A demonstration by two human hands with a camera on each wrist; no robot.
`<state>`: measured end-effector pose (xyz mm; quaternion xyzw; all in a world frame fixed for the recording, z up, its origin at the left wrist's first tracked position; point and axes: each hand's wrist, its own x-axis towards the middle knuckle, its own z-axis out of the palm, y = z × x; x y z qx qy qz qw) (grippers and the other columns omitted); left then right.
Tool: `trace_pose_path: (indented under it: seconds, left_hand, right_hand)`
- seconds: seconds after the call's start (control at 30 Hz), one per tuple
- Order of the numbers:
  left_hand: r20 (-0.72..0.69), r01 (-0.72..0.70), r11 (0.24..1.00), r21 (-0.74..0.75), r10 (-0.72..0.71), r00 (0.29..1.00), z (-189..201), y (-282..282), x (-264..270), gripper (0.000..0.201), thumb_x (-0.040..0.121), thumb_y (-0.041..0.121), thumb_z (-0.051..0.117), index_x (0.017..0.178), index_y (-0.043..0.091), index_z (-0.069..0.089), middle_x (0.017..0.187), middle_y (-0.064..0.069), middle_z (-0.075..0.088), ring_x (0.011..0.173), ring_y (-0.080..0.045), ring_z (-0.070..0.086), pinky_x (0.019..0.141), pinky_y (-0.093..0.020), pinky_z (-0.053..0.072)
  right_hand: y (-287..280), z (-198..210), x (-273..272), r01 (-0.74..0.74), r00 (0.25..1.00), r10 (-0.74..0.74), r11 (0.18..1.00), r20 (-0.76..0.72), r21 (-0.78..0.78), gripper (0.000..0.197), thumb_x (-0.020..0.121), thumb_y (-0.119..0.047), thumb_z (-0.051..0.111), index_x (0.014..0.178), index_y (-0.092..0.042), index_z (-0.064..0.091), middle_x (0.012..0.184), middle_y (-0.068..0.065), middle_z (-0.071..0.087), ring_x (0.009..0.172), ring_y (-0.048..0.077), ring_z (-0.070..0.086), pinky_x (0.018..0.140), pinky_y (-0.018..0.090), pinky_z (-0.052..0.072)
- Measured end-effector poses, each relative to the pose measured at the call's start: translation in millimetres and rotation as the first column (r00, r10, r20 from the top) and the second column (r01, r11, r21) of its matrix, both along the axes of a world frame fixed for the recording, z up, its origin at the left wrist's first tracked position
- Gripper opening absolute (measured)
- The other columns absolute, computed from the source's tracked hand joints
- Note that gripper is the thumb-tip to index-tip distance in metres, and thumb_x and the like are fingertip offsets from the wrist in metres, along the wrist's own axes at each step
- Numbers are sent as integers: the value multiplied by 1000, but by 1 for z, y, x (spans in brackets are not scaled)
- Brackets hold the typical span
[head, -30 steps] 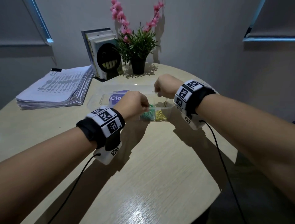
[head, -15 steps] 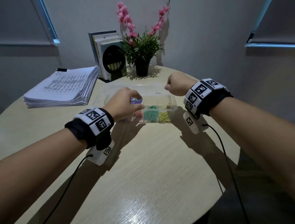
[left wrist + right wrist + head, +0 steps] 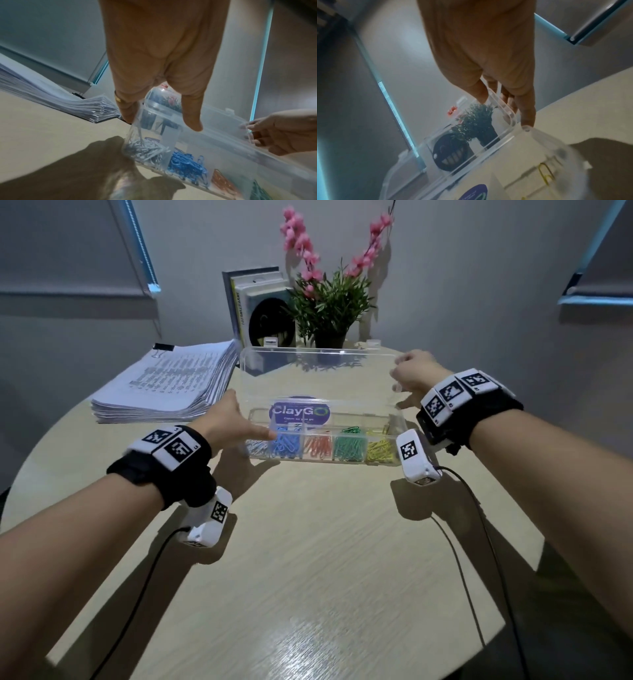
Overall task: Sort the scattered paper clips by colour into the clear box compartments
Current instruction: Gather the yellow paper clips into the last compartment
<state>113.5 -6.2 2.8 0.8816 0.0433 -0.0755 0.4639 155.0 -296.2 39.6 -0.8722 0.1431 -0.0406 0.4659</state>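
The clear box (image 3: pixel 363 419) sits mid-table, and its front compartments hold silver clips (image 3: pixel 257 446), blue clips (image 3: pixel 286 445), red clips (image 3: pixel 318 446), green clips (image 3: pixel 349 445) and yellow clips (image 3: pixel 378 450). Its clear lid (image 3: pixel 318 364) stands upright behind it. My right hand (image 3: pixel 411 378) pinches the lid's right edge, thumb in front and fingers (image 3: pixel 508 100) behind. My left hand (image 3: pixel 226 419) rests at the box's left end, with straight fingers (image 3: pixel 126 112) against the end wall and the thumb over the front rim. No loose clips show on the table.
A thick paper stack (image 3: pixel 171 381) lies at the back left. Books (image 3: pixel 253 302) and a potted plant (image 3: pixel 329 302) stand right behind the lid. The round table's edge curves close on the right, and wrist cables trail over the near tabletop.
My hands have spread from the middle of the box to its two ends. The lid now stands upright in my right hand, and all the compartments show.
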Motion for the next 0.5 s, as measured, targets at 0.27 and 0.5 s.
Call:
trace_pose_path:
  seconds: [0.27,0.5]
  left_hand:
    - [134,-103,995,14,100,986,-2,0,-26,101,61,28,88,137,12,23,131,-15,49,120,-29,48,98,-46,43]
    - [21,-160,986,-56,161,987,-3,15,-36,105,65,24,80,145,37,14,137,-22,42,110,-39,57,90,-51,51]
  right_hand:
    - [1,-11,-47,-101,980,142,959,140,-265,31,96,-7,47,124,-12,60,118,1,66,108,18,58,95,29,44]
    - [3,-9,-76,-172,975,207,931,79,-323,42,93,6,40,115,-17,68,120,8,65,93,15,59,78,17,43]
